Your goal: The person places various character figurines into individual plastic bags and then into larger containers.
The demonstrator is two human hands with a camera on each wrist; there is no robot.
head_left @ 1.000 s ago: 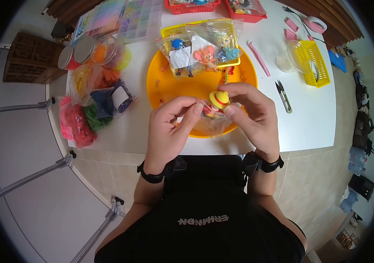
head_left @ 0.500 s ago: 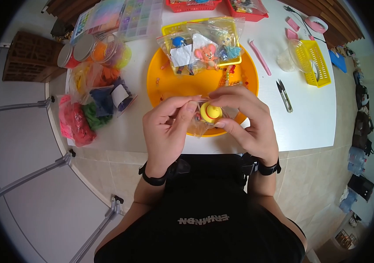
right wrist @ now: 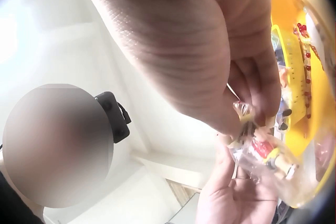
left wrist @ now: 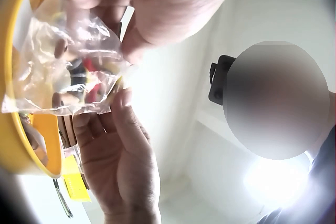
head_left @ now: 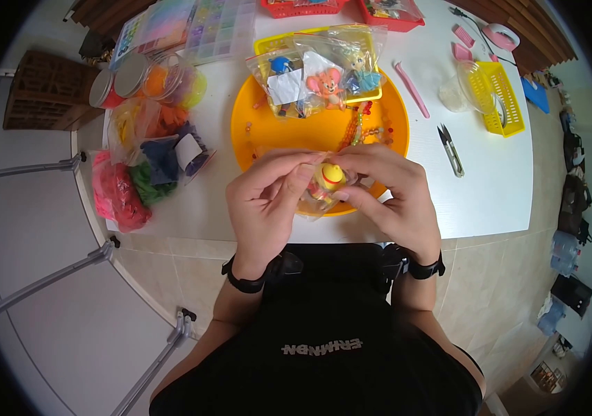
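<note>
Over the orange tray [head_left: 244, 118], a small figurine [head_left: 333, 173] with a yellow, red-banded hat sits in a clear plastic bag [head_left: 315, 207]. My left hand [head_left: 262, 208] pinches the bag's edge between thumb and fingers. On the other side, my right hand [head_left: 401, 201] pinches the bag at its mouth, thumb beside the hat. From the left wrist view, the clear bag [left wrist: 39, 71] hangs below both hands, with red and dark parts of the figurine showing through. The right wrist view shows the figurine's red clothing [right wrist: 261, 149] through the plastic.
Bagged figures, among them an orange mouse [head_left: 327, 87], lie on a yellow basket [head_left: 264, 47] at the tray's back. Bead strings [head_left: 358, 128] lie in the tray. Snips [head_left: 450, 149] and a pink tool [head_left: 412, 90] are to the right. Coloured bags [head_left: 121, 191] and jars sit left.
The hatted figurine has moved left and down between my hands, and the bag now surrounds the hat. My right hand has shifted slightly left and down with it.
</note>
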